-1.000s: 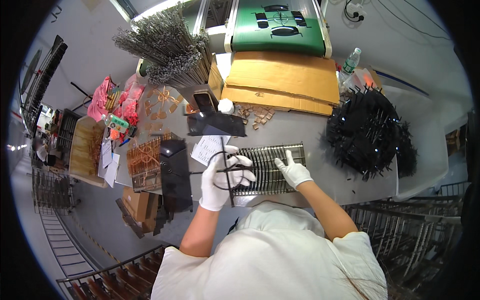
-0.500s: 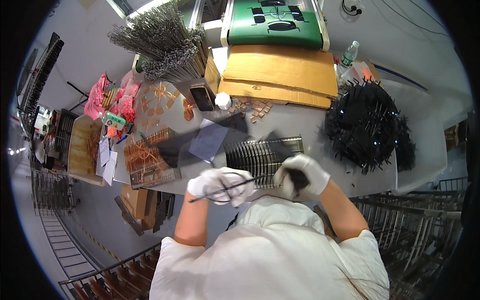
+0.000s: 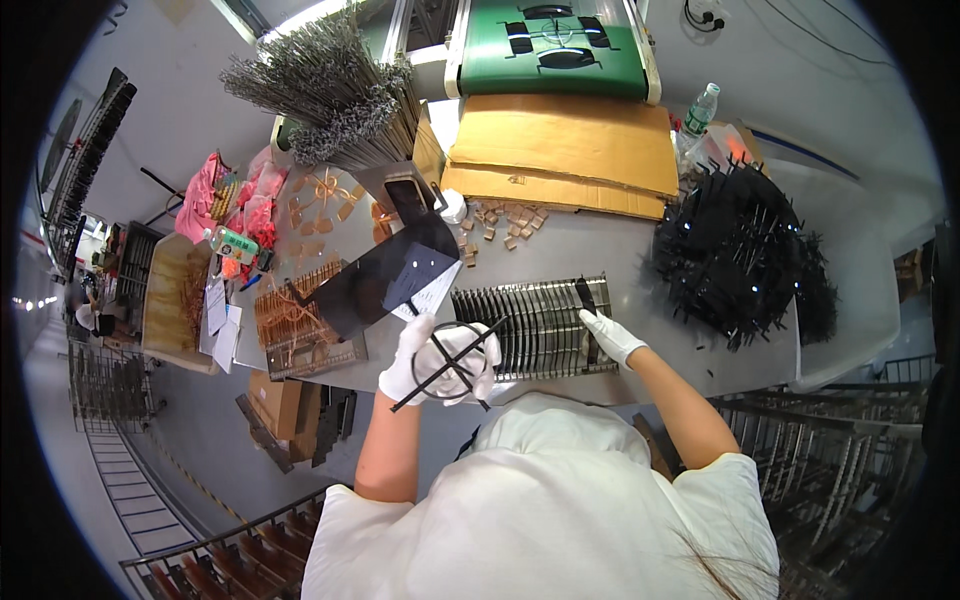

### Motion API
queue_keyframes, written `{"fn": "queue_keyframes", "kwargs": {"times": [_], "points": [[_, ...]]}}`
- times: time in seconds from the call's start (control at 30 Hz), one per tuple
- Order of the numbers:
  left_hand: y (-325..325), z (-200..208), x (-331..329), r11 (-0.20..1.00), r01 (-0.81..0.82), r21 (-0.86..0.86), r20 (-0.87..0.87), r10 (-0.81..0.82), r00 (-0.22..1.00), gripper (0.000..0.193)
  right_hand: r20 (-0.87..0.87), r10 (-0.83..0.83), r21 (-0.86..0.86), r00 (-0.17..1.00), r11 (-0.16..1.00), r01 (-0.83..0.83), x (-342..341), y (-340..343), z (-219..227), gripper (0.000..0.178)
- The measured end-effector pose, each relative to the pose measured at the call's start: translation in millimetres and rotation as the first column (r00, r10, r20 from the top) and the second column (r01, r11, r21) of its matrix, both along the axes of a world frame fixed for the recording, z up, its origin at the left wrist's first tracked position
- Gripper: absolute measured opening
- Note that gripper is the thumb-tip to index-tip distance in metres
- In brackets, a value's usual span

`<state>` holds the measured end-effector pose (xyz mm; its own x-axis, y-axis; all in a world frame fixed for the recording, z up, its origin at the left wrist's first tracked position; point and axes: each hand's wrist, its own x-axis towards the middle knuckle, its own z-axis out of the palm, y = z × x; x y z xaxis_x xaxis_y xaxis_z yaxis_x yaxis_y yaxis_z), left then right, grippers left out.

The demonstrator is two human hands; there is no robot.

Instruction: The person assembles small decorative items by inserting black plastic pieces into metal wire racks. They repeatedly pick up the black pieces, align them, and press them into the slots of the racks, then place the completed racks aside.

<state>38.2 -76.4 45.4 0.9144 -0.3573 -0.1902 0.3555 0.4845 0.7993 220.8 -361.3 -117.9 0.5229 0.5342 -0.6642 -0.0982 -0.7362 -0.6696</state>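
Observation:
My left hand (image 3: 410,365), in a white glove, is closed around a black frame (image 3: 455,365), a ring with crossed rods. A large dark curved panel (image 3: 375,285) extends beyond that hand and seems joined to a rod of the frame; the joint cannot be made out. Below me on the worktable lies a slotted metal rack (image 3: 535,325) with a row of thin curved slats. At its right end my right hand (image 3: 612,338), also gloved, pinches a narrow black piece (image 3: 585,293) between its fingertips.
Copper-coloured parts (image 3: 295,315) fill another rack at left. A bundle of wire rods (image 3: 330,90), a phone (image 3: 405,200), small tan blocks (image 3: 510,222) and cardboard sheets (image 3: 560,150) are farther back. Black parts (image 3: 735,255) pile up at right. A green conveyor (image 3: 545,75) carries an assembled black piece.
My right hand has moved right and away from me, to the rack's right end. The frame in my left hand has turned, and the dark panel has swung toward the left.

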Motion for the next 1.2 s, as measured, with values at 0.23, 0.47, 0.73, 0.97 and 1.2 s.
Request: {"fn": "queue_keyframes", "kwargs": {"times": [0.23, 0.47, 0.73, 0.97, 1.2], "points": [[-35.6, 2.4, 32.2, 0.958, -0.210, -0.194, -0.485, 0.092, 0.870, 0.102, 0.657, 0.152, -0.146, 0.739, 0.987, -0.073, 0.9, 26.2, 87.8, 0.088], [-14.1, -28.7, 42.4, 0.762, 0.647, 0.027, -0.535, -0.536, 0.653, 0.048, 0.672, 0.139, 0.449, 0.727, 0.704, -0.550, -33.9, 47.3, 173.6, 0.069], [120.5, 102.9, -77.1, 0.862, -0.477, -0.172, 0.229, 0.505, 0.832, 0.057, -0.361, -0.356, 0.327, 0.862, 0.817, 0.475, 1.3, -17.4, 64.2, 0.059], [182.6, 34.4, -169.2, 0.354, -0.746, 0.563, 0.235, 0.797, 0.556, 0.030, -0.255, -0.283, 0.084, 0.925, 0.946, 0.312, 1.4, -9.5, -15.7, 0.064], [-39.0, -87.5, -217.2, 0.511, 0.752, 0.416, -0.707, -0.339, 0.621, 0.045, 0.135, 0.010, -0.157, 0.991, 0.988, 0.012, -4.4, 0.9, 1.4, 0.100]]}}
